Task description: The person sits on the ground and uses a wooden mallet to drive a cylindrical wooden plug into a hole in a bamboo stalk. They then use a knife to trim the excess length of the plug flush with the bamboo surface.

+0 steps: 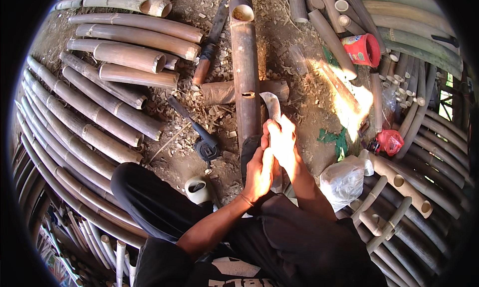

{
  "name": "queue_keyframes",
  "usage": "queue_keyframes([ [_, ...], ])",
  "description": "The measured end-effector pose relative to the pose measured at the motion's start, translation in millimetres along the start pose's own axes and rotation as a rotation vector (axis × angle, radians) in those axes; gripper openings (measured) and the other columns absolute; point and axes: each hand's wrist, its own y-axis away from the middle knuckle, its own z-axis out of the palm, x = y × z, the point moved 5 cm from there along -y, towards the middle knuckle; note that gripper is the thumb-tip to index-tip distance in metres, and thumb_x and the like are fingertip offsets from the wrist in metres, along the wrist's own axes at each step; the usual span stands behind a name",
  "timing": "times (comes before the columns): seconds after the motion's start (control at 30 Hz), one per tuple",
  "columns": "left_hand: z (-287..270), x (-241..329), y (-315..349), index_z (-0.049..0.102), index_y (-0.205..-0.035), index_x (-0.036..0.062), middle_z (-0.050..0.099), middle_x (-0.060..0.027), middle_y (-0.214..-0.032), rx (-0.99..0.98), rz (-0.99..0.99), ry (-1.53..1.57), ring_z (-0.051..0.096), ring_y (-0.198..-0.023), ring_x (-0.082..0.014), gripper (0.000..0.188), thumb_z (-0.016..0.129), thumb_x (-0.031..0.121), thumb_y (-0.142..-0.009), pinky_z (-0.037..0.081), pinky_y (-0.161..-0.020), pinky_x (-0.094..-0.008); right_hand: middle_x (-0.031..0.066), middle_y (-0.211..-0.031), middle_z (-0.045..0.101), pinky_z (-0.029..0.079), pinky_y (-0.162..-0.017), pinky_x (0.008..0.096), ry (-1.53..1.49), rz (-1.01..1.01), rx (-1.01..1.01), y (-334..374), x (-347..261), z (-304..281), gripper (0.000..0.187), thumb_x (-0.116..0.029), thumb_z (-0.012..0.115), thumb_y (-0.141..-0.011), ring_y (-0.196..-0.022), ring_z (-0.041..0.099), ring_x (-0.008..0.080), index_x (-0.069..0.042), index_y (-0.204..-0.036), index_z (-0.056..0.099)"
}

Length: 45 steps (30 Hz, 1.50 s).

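Note:
Both of my hands are closed together on a curved knife [273,106], whose hooked blade points away from me. My right hand [282,140] is on the far side of the grip, and my left hand [259,170] wraps it nearer to me. Most of the handle is hidden by my fingers. Just left of the blade lies a long brown bamboo tube [244,52], running away from my legs, with a small cut hole in its upper side. A shorter crosswise bamboo piece [214,93] lies beneath the tube. The blade tip is close to the hole; contact I cannot tell.
A machete [213,37] and a dark tool with a rounded body [205,146] lie left among wood chips. Bamboo lengths [107,132] fill the left side; more poles [409,32] stack right. Nearby are a red bucket [360,50], white plastic bag [343,182] and red bag [389,142].

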Motion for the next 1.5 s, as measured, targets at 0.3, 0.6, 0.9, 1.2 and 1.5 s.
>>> queue_keyframes([
  [0.3, 5.5, -2.6, -1.3, 0.052, -0.113, -0.0038, 0.051, -0.0009, -0.061, 0.006, -0.073, 0.214, 0.047, -0.051, -0.0085, 0.036, 0.042, 0.03, -0.104, 0.043, -0.05, -0.026, 0.0051, -0.067, 0.051, 0.043, -0.042, 0.029, 0.133, 0.108, -0.088, -8.8, -10.4, 7.0, 0.013, -0.012, 0.051, -0.091, -0.048, 0.053, 0.0134, -0.002, -0.083, 0.05],
  [0.6, 18.8, 10.8, 4.8, 0.049, -0.119, -0.0039, 0.05, -0.001, -0.06, 0.098, -0.06, 0.202, 0.047, -0.049, -0.0086, 0.037, 0.041, 0.029, -0.105, 0.042, -0.048, -0.0256, 0.0041, -0.068, 0.051, 0.043, -0.043, 0.0287, 0.142, 0.15, -0.133, -9.2, -3.6, -2.7, 0.012, -0.01, 0.048, -0.092, -0.049, 0.053, 0.013, -0.002, -0.083, 0.05],
  [0.9, 15.2, 1.2, 1.9, 0.052, -0.108, -0.0044, 0.052, -0.0017, -0.061, 0.13, -0.115, 0.129, 0.049, -0.051, -0.0089, 0.038, 0.043, 0.032, -0.104, 0.042, -0.048, -0.026, 0.0048, -0.067, 0.051, 0.044, -0.043, 0.029, 0.16, 0.13, -0.097, -10.7, -5.1, -4.4, 0.013, -0.011, 0.047, -0.092, -0.049, 0.054, 0.013, -0.002, -0.084, 0.051],
  [1.2, 12.4, 6.6, 1.0, 0.041, -0.138, -0.0038, 0.048, 0.0025, -0.06, 0.082, -0.093, 0.178, 0.043, -0.05, -0.0069, 0.048, 0.042, 0.03, -0.104, 0.041, -0.048, -0.0252, 0.0063, -0.065, 0.055, 0.044, -0.043, 0.0311, 0.223, 0.164, -0.133, -15.0, 0.2, -3.1, 0.014, -0.012, 0.047, -0.09, -0.05, 0.056, 0.0139, -0.001, -0.082, 0.046],
  [1.5, 15.0, 11.3, 2.8, 0.043, -0.135, -0.0041, 0.048, 0.0013, -0.06, 0.126, -0.086, 0.124, 0.043, -0.05, -0.0069, 0.047, 0.043, 0.031, -0.104, 0.041, -0.049, -0.0251, 0.0054, -0.069, 0.052, 0.044, -0.043, 0.029, 0.187, 0.089, -0.109, -10.6, -5.0, -3.3, 0.01, -0.009, 0.047, -0.091, -0.048, 0.053, 0.0133, -0.001, -0.086, 0.05],
])
